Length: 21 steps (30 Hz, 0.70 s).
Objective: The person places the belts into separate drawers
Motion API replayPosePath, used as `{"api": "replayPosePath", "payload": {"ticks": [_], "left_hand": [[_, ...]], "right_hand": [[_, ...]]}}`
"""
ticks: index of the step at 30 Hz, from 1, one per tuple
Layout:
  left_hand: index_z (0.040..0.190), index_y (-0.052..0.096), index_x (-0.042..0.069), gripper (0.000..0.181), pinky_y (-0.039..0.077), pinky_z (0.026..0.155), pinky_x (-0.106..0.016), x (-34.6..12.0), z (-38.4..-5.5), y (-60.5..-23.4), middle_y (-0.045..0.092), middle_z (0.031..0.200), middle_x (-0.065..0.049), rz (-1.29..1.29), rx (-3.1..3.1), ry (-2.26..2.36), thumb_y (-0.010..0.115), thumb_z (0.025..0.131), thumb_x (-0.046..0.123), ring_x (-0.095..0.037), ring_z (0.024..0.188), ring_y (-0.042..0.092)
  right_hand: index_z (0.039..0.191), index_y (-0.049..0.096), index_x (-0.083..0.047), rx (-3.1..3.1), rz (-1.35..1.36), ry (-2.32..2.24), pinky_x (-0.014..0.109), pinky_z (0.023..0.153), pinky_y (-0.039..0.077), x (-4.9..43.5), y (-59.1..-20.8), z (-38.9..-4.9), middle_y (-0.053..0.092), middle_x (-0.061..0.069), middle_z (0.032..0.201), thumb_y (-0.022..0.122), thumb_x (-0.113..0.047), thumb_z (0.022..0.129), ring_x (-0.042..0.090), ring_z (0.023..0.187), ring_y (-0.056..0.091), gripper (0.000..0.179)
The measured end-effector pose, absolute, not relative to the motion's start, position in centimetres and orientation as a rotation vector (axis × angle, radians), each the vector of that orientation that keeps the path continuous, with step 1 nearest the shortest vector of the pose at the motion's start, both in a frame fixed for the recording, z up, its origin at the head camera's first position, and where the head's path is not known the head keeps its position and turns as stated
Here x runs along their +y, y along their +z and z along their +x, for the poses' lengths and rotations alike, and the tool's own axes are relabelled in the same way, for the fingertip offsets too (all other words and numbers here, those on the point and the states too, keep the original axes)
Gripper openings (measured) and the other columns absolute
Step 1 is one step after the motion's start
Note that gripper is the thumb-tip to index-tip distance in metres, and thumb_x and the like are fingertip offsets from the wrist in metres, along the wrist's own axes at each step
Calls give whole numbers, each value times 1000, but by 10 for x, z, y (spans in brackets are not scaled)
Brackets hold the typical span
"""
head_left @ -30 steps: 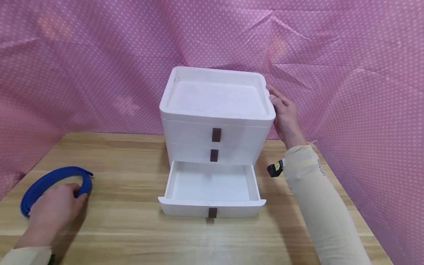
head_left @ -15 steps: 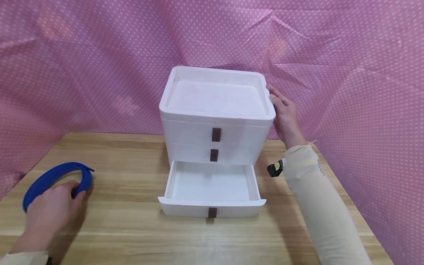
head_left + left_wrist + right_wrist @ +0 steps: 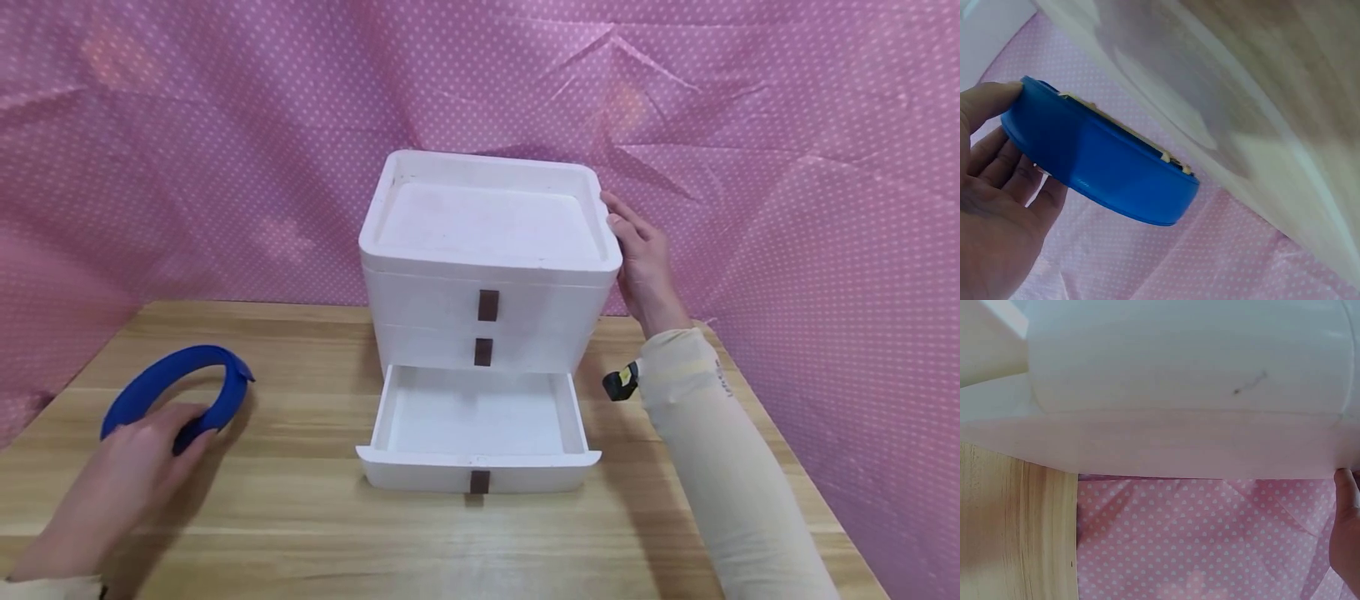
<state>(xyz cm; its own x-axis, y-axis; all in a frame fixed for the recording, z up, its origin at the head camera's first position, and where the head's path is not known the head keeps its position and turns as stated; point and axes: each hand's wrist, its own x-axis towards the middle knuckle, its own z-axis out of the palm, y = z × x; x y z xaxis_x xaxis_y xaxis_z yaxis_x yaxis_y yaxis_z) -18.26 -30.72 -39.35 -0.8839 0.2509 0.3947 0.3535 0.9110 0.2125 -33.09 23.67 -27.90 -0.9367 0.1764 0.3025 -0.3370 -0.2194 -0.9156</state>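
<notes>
A blue belt (image 3: 161,377) is coiled into a ring at the left in the head view. My left hand (image 3: 131,471) pinches its near side between thumb and fingers. In the left wrist view the coiled belt (image 3: 1116,165) appears off the table, with pale bits along its inner edge. A white drawer cabinet (image 3: 420,304) stands mid-table with brown pull tabs. Its bottom drawer (image 3: 480,473) is pulled out, with nothing in it. My right hand (image 3: 647,262) grips the cabinet's upper right edge. In the right wrist view only part of that hand (image 3: 1346,537) shows beside the cabinet's side.
The wooden table (image 3: 300,517) carries the cabinet. Pink dotted cloth (image 3: 262,125) hangs behind and on both sides, close behind the cabinet. A shallow tray-like top (image 3: 491,221) with a raised rim caps the cabinet. The pulled-out drawer juts toward the front.
My left hand has carried the coiled belt rightward and farther back, toward the cabinet. My right hand stays on the cabinet edge, and the drawer has not moved.
</notes>
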Motion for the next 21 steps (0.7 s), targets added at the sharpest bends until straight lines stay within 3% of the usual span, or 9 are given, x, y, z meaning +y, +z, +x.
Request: {"api": "replayPosePath", "payload": {"ticks": [10, 14, 17, 21], "left_hand": [[97, 66, 0, 27, 50, 65, -61, -295, -186, -387, 68, 89, -14, -570, -2622, -371, 80, 75, -2, -32, 78, 64], [99, 66, 5, 32, 53, 60, -45, -294, -187, -385, 65, 83, -2, -664, -2562, -365, 82, 72, -2, -14, 67, 57], [100, 67, 9, 33, 45, 53, -30, -293, -187, -384, 58, 79, 7, -692, -2572, -376, 83, 72, 0, -3, 61, 46], [98, 69, 9, 33, 43, 51, -28, -291, -188, -381, 60, 80, 9, -690, -2585, -390, 85, 70, 1, -1, 61, 43]], "right_hand": [[133, 62, -10, -1731, 174, 2224, 23, 85, 56, 237, -278, -331, 57, 5, 138, 66, -15, 95, 22, 116, 57, 39], [133, 62, -9, -1713, 176, 2240, 23, 84, 56, 238, -279, -331, 56, 5, 139, 66, -14, 94, 22, 116, 58, 39], [133, 62, -8, -1701, 174, 2255, 23, 85, 56, 238, -279, -330, 56, 5, 139, 67, -14, 94, 22, 117, 57, 40], [133, 62, -9, -1701, 183, 2250, 23, 86, 56, 238, -279, -330, 56, 3, 139, 67, -15, 94, 23, 119, 56, 40]]}}
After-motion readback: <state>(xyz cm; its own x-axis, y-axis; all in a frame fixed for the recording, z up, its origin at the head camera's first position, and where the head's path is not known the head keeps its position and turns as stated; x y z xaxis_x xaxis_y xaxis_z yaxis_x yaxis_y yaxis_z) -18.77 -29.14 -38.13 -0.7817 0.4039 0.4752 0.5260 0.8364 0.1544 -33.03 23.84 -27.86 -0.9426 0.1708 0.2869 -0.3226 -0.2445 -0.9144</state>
